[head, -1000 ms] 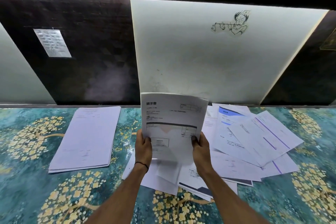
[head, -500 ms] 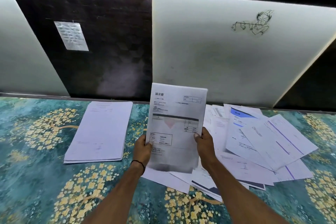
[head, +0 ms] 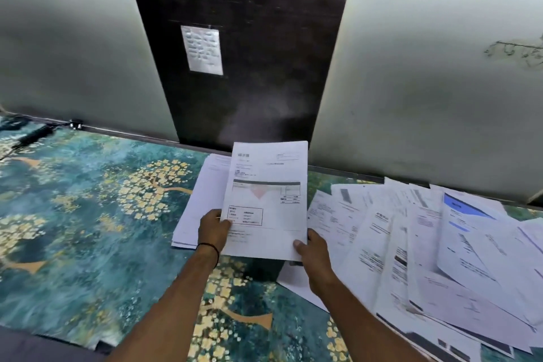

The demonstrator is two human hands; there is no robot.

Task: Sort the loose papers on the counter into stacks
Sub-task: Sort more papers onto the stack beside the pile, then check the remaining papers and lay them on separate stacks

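I hold one printed sheet [head: 266,200] upright above the counter, a form with a grey band and a boxed block of text. My left hand [head: 212,229] grips its lower left edge and my right hand [head: 313,247] grips its lower right corner. Directly behind the sheet lies a neat stack of papers [head: 199,206], partly hidden by it. To the right spreads a loose pile of papers [head: 426,250], overlapping at many angles, one with a blue header [head: 464,209].
The counter [head: 88,229] has a teal cover with yellow flower trees and runs wide to the left. A dark wall panel [head: 249,53] with a small taped note [head: 202,49] and white panels rise close behind. A dark cable [head: 32,135] lies at far left.
The view has swung left and the held sheet has moved left with both hands, from over the loose pile to over the neat stack.
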